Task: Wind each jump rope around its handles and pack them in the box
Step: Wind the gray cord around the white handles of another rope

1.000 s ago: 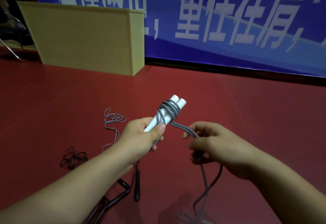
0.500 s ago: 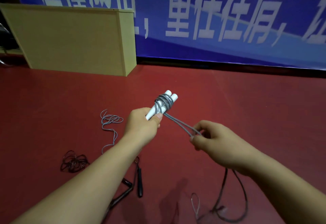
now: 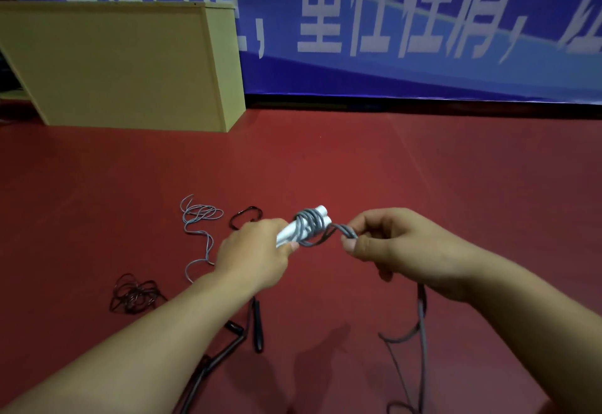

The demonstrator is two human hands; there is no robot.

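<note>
Large white Chinese characters are printed across the blue banner (image 3: 423,22) behind the red floor. In the middle, "重任在肩" can be read, followed by a comma; the characters to its left are cut off by the top edge and those at the right edge are blurred.

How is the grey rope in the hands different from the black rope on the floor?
The grey rope is partly wound around white handles and held by the left hand and right hand. The black rope lies loose and tangled, untouched, with black handles. Both are unpacked.
</note>
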